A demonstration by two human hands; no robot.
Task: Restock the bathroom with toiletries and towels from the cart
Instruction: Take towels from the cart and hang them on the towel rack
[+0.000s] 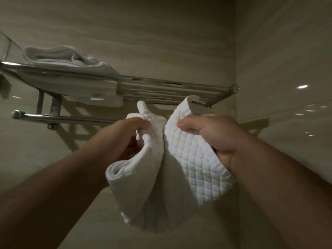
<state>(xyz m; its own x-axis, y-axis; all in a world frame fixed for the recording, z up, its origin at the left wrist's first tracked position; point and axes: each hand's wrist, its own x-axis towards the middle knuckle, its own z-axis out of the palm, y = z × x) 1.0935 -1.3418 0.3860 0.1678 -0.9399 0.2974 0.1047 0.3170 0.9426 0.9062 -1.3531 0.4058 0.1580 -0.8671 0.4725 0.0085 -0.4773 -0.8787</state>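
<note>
A white waffle-textured towel (190, 164) hangs between both hands, just below the right half of a chrome wall rack (172, 88). My left hand (118, 139) grips its left top corner, where the cloth folds into a loop. My right hand (215, 137) pinches the right top edge. The towel's upper tips reach the underside of the rack shelf. The lower hanging bar (68, 117) runs left of my left hand; its right part is hidden behind the towel and hands.
A folded white towel (62, 55) lies on the left part of the rack shelf. Beige tiled walls meet in a corner (235, 51) at the right, close to the rack's end. A glass panel edge (7, 44) shows far left.
</note>
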